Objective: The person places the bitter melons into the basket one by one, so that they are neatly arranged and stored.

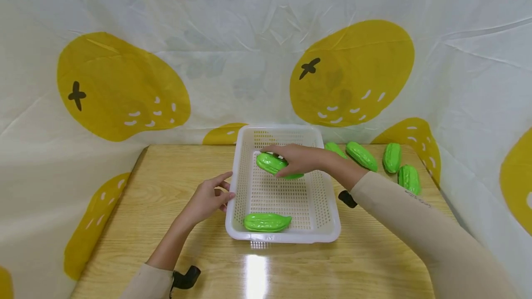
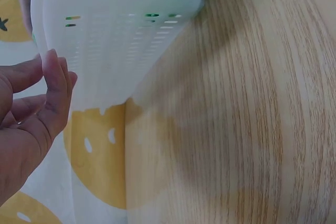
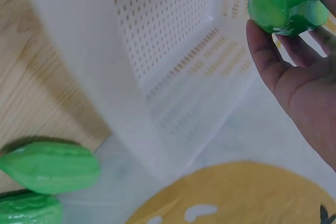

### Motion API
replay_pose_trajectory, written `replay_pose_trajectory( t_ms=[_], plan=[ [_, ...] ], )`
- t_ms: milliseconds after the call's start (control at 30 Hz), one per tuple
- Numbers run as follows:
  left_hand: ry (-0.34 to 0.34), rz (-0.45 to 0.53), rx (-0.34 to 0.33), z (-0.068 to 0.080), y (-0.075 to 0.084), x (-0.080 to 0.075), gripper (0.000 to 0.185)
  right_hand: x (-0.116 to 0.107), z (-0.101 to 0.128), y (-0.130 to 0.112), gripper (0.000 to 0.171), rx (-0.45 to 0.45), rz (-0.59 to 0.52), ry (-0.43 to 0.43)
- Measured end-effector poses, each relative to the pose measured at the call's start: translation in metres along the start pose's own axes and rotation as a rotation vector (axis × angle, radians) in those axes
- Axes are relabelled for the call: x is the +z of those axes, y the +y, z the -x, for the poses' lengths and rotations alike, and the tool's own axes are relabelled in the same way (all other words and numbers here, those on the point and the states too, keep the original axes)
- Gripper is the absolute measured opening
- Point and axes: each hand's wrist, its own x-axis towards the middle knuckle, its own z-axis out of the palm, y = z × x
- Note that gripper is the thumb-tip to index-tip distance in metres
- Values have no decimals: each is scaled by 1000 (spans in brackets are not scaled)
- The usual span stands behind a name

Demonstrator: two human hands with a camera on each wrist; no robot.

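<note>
Your right hand [image 1: 301, 159] grips one gourd [image 1: 272, 164] over the basket [image 1: 332, 225], your relaxed left hand [image 1: 208, 200] touches its rim; one gourd [image 1: 267, 222] lies inside, four wait near the bench's far right corner.

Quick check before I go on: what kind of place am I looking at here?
Probably a staged tabletop set rather than a kitchen: a wooden table walled in by a fruit-print cloth backdrop, with a white perforated basket and glossy green toy gourds.
</note>
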Motion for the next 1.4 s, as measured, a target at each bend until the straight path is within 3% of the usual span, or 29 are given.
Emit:
replay_pose_trajectory(
  t_ms=[467,1000,1400],
  plan=[
    [-1,6,0,-1,1,2,64,31,-28,-15,77,43,46,-209],
    [-2,-13,-1,1,2,-1,65,53,-43,-13,74,54,106,-333],
    [4,-12,-5,1,0,-5,65,63,-50,-14,61,80,72,-375]
  ],
)
